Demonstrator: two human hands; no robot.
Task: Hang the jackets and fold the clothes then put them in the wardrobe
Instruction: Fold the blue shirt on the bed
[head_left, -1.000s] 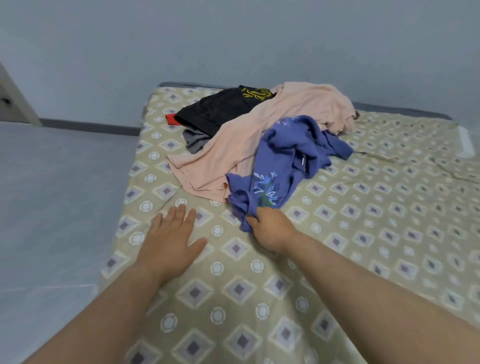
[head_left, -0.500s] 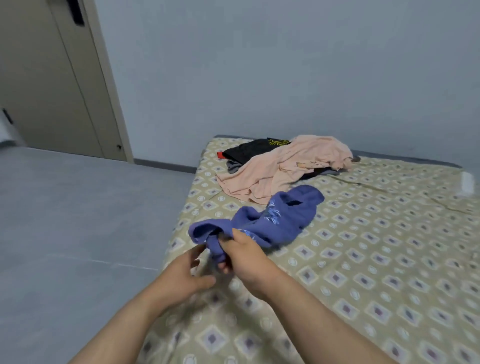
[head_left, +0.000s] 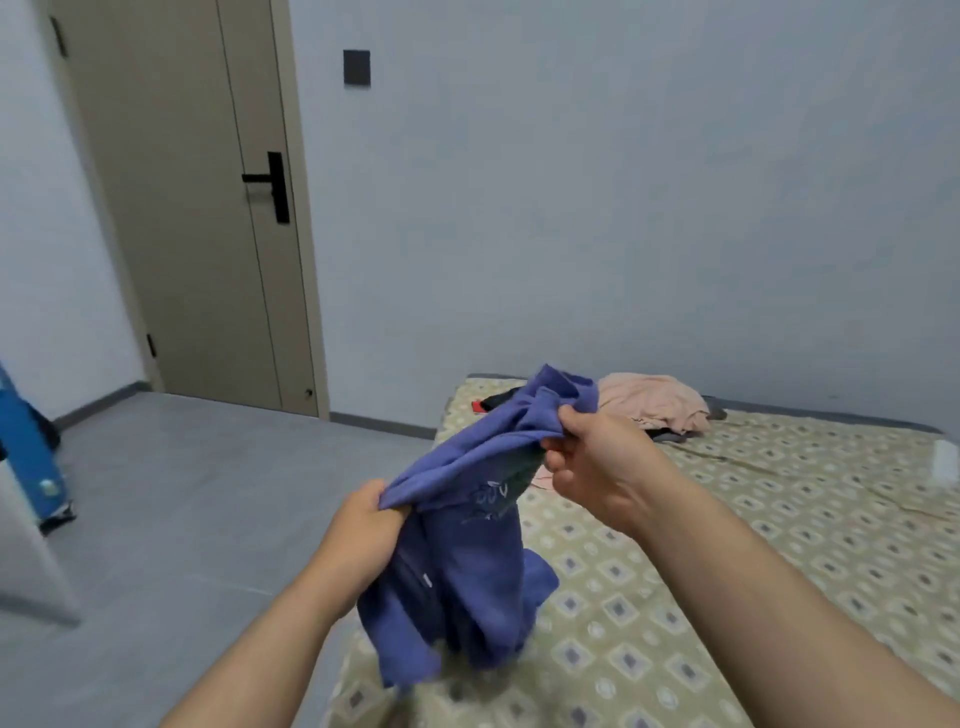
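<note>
The person's got the blue-purple top (head_left: 467, 561) up in the air over the near left corner of the bed (head_left: 779, 519), both hands on it. The left hand (head_left: 363, 535) has its fingers curled round a bunched edge of the fabric, lower down and close to the bed's left edge. The right hand (head_left: 597, 467) is higher and further in over the bed, thumb and fingers clamped on another gathered handful near the top. The cloth stretches between the two fists and the rest hangs in a crumpled drape. The bottom end just about reaches the bed, but it's blurry down there, so can't say if it touches. There's a pale print (head_left: 488, 493) on the top, too scrunched to read.

The rest of the laundry sits in a heap at the bed's far left end. There's a peach-pink garment (head_left: 654, 400) on top, a black one (head_left: 498, 400) poking out on its left with a bit of red (head_left: 477, 406) beside that, and a grey scrap (head_left: 670, 437) on the heap's right. A small white thing (head_left: 944, 460) lies at the bed's far right edge, no idea what it is.

Off the bed's left side is grey floor (head_left: 182, 493). Past that is a closed beige door (head_left: 182, 208) with a black handle (head_left: 270, 182), and a dark switch plate (head_left: 356, 67) is on the wall between door and bed. A blue case-like thing (head_left: 26, 457) stands way off to the bed's left.
</note>
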